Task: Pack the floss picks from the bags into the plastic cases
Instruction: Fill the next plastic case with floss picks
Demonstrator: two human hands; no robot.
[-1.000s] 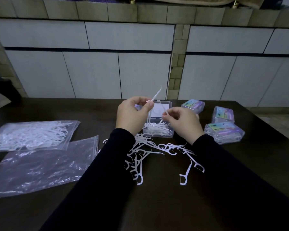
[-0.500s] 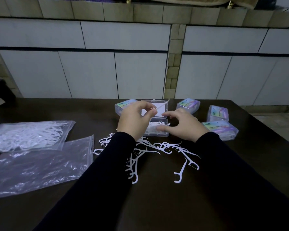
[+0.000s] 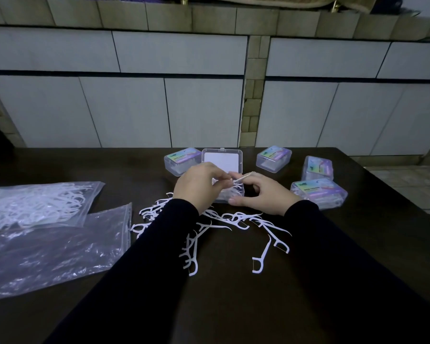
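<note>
Left hand: while I watch from the head view, my left hand [image 3: 199, 188] hovers over the near left part of the open case, its fingertips pinched on a floss pick [image 3: 241, 179] that sticks out to the right.
Right hand: my right hand [image 3: 263, 194] sits on the right side of the open case, thumb along the case's front edge and fingers curled over its right end; the tip of the pinched pick ends just at those fingers, and I cannot tell whether they touch it.
Open case: the open case [image 3: 230, 194] stands between both hands with its clear lid [image 3: 222, 158] raised behind them; white picks lie inside it.
Loose picks: a scatter of loose picks [image 3: 233, 219] lies on the dark worktop [image 3: 233, 306] just in front of the hands, partly under my black sleeves.
Closed cases: one closed case [image 3: 181, 160] sits left of the lid; three more [image 3: 318, 192] stand to the right, each with a coloured label.
Bags: a full bag [image 3: 40, 204] of picks lies at far left; a flat clear bag [image 3: 52, 252] lies in front of it, overlapping its near edge.
</note>
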